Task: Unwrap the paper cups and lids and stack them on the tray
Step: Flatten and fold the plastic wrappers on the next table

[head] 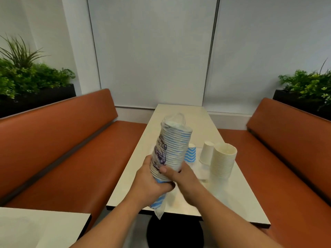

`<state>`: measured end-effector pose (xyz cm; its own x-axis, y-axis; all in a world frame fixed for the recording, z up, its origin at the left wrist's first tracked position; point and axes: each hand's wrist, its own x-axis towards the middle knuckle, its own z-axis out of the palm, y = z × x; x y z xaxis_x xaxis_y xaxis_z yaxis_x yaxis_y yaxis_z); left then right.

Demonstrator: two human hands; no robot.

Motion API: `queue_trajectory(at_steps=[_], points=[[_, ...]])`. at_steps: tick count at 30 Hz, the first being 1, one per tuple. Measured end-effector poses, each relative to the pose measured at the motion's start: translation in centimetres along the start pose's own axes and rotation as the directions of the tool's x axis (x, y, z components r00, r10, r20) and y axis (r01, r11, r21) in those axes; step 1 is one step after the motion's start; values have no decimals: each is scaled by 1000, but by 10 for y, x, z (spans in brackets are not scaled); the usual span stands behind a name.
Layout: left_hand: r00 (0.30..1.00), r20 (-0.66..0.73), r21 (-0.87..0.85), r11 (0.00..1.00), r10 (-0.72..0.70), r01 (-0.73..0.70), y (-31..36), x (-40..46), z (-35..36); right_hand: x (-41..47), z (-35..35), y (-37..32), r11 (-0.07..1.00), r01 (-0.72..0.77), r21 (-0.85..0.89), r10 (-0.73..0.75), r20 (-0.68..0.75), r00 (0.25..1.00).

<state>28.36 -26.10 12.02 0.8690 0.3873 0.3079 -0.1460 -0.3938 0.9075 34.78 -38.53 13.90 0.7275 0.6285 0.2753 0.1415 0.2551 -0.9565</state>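
We see both forearms reaching forward over the near end of the worktop [231,197], holding a wrapped stack of blue-and-white paper cups [174,149] tilted up and away. The left hand [152,183] is wrapped around the lower part of the stack, fingers curled under it. The right hand [180,176] grips the same stack from the right side, thumb laid across the front of it. The clear plastic wrapper [159,210] hangs loose below the left hand and bunches at the top of the stack. We can make out dark blue printing on the wrapper, but it is too blurred to read.

On the worktop beyond the hands stand a single blue wave-patterned cup [191,153], an upside-down white cup [206,152], and an upright stack of cream cups [223,162]. Orange bench seats [62,140] flank the worktop.
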Motion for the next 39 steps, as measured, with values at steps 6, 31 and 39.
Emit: queue_trajectory(at_steps=[6,31,39], points=[[999,37,8,1000,-2,2,8,-3,2,36,-14,-52,987,143,75,-131,-150,980],[996,87,-18,1000,-6,8,2,13,4,-1,11,7,979,31,200,-7,-122,992],[996,88,115,993,-19,9,20,14,1,7,-3,-7,966,-28,256,39,-41,998]])
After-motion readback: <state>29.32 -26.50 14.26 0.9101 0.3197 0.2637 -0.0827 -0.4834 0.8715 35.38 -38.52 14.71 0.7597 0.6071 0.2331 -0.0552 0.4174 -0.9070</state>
